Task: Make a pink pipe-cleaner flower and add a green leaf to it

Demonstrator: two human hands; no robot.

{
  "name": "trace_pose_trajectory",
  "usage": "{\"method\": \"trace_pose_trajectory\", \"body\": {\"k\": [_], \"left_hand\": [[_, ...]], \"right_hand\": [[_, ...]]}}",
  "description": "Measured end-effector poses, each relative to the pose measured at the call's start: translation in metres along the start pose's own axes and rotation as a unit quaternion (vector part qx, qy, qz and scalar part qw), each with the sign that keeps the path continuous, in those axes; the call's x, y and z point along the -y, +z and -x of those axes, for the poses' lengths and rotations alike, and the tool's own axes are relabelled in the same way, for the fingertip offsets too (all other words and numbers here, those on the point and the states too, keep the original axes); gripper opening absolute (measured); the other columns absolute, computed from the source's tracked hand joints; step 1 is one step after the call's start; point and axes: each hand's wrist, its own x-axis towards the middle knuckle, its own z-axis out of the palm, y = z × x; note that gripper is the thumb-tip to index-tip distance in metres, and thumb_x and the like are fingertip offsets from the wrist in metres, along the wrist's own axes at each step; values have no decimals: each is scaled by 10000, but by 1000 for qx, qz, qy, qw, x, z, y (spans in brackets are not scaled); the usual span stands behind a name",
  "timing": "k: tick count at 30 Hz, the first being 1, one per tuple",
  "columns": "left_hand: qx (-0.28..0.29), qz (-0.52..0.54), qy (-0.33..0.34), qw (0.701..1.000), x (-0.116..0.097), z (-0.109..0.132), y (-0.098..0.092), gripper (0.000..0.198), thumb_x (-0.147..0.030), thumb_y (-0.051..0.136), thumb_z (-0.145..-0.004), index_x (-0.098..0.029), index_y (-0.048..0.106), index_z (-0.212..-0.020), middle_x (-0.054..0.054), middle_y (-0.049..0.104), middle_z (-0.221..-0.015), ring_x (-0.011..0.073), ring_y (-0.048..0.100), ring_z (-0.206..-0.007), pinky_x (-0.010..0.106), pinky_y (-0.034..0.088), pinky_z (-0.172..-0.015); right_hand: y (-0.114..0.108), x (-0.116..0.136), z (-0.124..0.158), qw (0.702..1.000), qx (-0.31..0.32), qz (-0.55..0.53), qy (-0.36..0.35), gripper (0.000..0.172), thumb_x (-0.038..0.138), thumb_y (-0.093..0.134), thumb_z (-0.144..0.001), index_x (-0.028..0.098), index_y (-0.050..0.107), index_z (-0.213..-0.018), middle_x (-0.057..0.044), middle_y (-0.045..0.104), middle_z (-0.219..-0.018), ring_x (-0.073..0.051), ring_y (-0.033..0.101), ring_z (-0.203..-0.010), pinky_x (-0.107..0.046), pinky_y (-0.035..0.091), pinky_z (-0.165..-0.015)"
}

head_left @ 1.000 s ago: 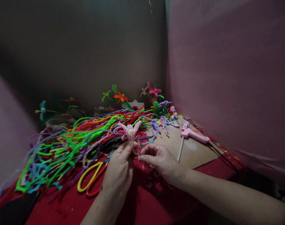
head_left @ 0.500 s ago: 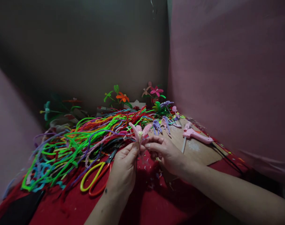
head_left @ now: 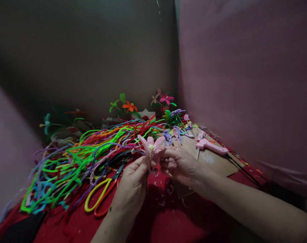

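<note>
A pale pink pipe-cleaner flower (head_left: pixel 150 145) with a yellowish centre is held upright above the red cloth (head_left: pixel 168 219). My left hand (head_left: pixel 131 184) pinches its stem from below, thumb and fingers closed. Touching the flower's right petals, my right hand (head_left: pixel 180 165) is closed in a pinch on them. Both hands meet just in front of the heap of coloured pipe cleaners (head_left: pixel 80 155).
Scissors with yellow and orange handles (head_left: pixel 100 197) lie left of my left hand. A pink glue gun (head_left: pixel 210 145) rests on a brown board (head_left: pixel 209 162) at the right. Finished flowers (head_left: pixel 165 99) stand at the back by the wall. Purple petal pieces (head_left: pixel 172 135) lie on the board's far end.
Both hands have shifted right with the flower. My right hand has risen from below the flower and closed on its right petals.
</note>
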Motion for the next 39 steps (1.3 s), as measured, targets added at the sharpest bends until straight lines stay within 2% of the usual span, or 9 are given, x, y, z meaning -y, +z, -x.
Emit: {"method": "trace_pose_trajectory", "body": {"k": [6, 12, 17, 19, 22, 24, 27, 31, 39], "left_hand": [[6, 9, -31, 999, 1, -2, -6, 182, -288, 677, -709, -119, 679, -641, 76, 657, -743, 154, 569, -704, 252, 438, -692], [8, 4, -36, 999, 1, -2, -9, 144, -260, 682, -708, -118, 685, -683, 48, 631, -696, 123, 555, -619, 221, 447, -617], [-4, -14, -36, 999, 0, -4, -10, 165, -269, 706, -685, -119, 674, -624, 53, 633, -691, 120, 560, -624, 207, 455, -607], [-9, -15, -33, 999, -1, -4, -9, 174, -280, 721, -666, -118, 677, -620, 60, 641, -702, 125, 567, -628, 206, 461, -599], [-11, -11, -30, 999, -1, -4, -9, 180, -280, 715, -675, -115, 677, -616, 64, 648, -712, 125, 577, -642, 198, 471, -609], [-6, -8, -31, 999, -1, -5, -10, 173, -270, 709, -683, -115, 677, -614, 63, 651, -723, 121, 583, -646, 190, 474, -611], [-2, -4, -44, 999, 1, -6, -13, 154, -253, 705, -688, -117, 678, -621, 63, 656, -745, 121, 593, -654, 181, 477, -607], [-15, 8, -58, 998, 2, -6, -14, 145, -244, 724, -663, -113, 677, -623, 62, 657, -735, 115, 598, -638, 168, 477, -593], [-31, 43, -51, 997, 0, -6, -13, 129, -211, 732, -648, -102, 665, -628, 60, 655, -734, 111, 603, -633, 167, 479, -598]], "right_hand": [[-11, 11, -4, 990, -72, -116, 39, 27, 122, 583, -622, 132, 608, -618, -13, 595, -624, -73, 437, -515, -207, 315, -486], [-20, 8, -3, 985, -60, -153, 51, 72, 135, 620, -630, 131, 548, -624, 22, 537, -582, -54, 419, -464, -201, 296, -437], [-31, 10, 19, 995, -39, 88, -18, 140, 211, 584, -709, 168, 549, -837, 19, 536, -630, -75, 425, -471, -217, 341, -460], [-47, 13, 31, 938, -81, 317, -116, 193, 237, 543, -754, 185, 555, -940, -28, 586, -755, -131, 516, -607, -270, 416, -569], [-84, 23, 46, 686, -164, 657, -267, 277, 174, 464, -778, 172, 563, -1038, -118, 570, -1037, -240, 515, -953, -381, 398, -837], [-110, 30, 49, 543, -213, 779, -232, 343, 158, 431, -780, 124, 545, -1101, -162, 555, -1066, -289, 475, -1022, -414, 371, -868], [-136, 39, 47, 414, -252, 866, -123, 411, 168, 423, -771, 50, 519, -1153, -212, 555, -1068, -323, 493, -958, -411, 380, -781], [-147, 42, 40, 369, -250, 894, -55, 473, 139, 404, -769, 37, 469, -1226, -214, 560, -1083, -313, 526, -929, -383, 376, -715], [-163, 40, 36, 437, -263, 853, -112, 574, 64, 443, -672, -24, 421, -1238, -235, 555, -1055, -290, 523, -963, -364, 420, -798]]}}
